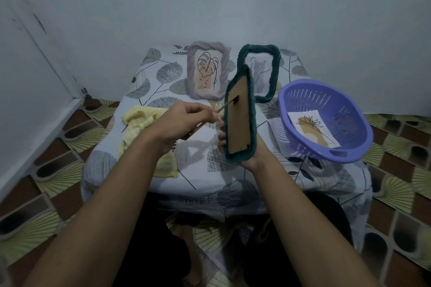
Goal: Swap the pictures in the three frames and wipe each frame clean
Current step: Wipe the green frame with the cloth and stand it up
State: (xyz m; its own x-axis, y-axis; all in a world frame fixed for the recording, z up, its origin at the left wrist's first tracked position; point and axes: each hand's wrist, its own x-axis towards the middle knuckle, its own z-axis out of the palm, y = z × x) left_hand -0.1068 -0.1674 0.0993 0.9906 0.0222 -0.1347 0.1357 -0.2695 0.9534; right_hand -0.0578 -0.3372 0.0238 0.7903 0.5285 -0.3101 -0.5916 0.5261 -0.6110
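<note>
My right hand (250, 158) grips the bottom of a dark green frame (241, 114), held upright with its brown cardboard back toward me. My left hand (184, 121) pinches the thin prop stand (225, 106) that sticks out from that back. Behind it, a grey frame (207, 72) with a leaf drawing and a second dark green frame (263, 72) with a cat picture lean against the wall. A loose picture of a plant (312, 128) lies in a purple basket (326, 121). A yellow cloth (140, 123) lies on the table at the left.
The small table (210, 177) is covered by a white cloth with a leaf print. Pale walls close in at the back and left. Patterned floor tiles (58, 170) surround the table, and my dark-clothed legs are under its front edge.
</note>
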